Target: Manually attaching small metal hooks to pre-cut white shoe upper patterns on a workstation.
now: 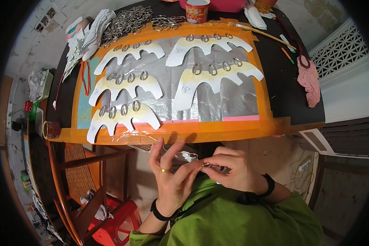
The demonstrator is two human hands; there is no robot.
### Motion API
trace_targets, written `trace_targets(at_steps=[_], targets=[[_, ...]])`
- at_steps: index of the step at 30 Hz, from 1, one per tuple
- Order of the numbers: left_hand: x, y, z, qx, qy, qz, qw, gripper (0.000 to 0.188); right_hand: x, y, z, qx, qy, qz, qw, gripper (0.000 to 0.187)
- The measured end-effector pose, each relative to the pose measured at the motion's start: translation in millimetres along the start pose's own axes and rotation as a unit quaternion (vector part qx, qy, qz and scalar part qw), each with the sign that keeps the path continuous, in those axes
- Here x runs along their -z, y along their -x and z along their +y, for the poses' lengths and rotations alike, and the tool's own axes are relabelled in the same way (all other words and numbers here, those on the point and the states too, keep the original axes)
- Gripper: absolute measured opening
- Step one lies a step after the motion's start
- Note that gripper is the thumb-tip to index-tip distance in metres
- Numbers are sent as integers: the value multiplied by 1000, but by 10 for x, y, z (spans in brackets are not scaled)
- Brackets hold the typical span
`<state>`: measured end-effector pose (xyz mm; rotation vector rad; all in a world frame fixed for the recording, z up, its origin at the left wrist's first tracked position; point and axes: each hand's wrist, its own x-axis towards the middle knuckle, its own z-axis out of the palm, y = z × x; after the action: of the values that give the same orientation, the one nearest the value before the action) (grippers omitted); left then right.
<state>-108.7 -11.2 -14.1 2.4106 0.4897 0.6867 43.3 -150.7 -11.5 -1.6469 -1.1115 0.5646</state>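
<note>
Dark round-edged table [291, 94], its middle covered by a silver sheet [217, 92] bordered in orange tape. Wooden chair [76, 172] with woven seat, standing at the table's left front edge. Red plastic stool [115, 225] below it, crumpled white paper on top. Pale tiled floor [143, 192] beneath. Whitewashed, stained wall [37, 45] at upper left. White lattice panel [344, 49] at upper right, above a plain white surface. White power strip [305, 165] with cords on the floor at right. Lighting even and warm.

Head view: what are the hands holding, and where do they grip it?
Both hands, left hand and right hand, pinch a small metal ring between their fingertips; the exact grip point is too small to tell.
</note>
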Motion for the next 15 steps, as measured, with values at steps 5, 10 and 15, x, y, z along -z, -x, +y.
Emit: trace_targets(at_steps=[5, 10, 15], targets=[[-7, -37, -23, -47, -21, -11, 999, 21, -9, 2, 23, 21, 25, 4, 999, 16], [33, -53, 1, -21, 18, -52, 998, 18, -6, 5, 12, 0, -9, -8, 1000, 16], [32, -82, 20, -26, 28, -58, 998, 21, -8, 4, -14, 5, 6, -5, 1000, 17]])
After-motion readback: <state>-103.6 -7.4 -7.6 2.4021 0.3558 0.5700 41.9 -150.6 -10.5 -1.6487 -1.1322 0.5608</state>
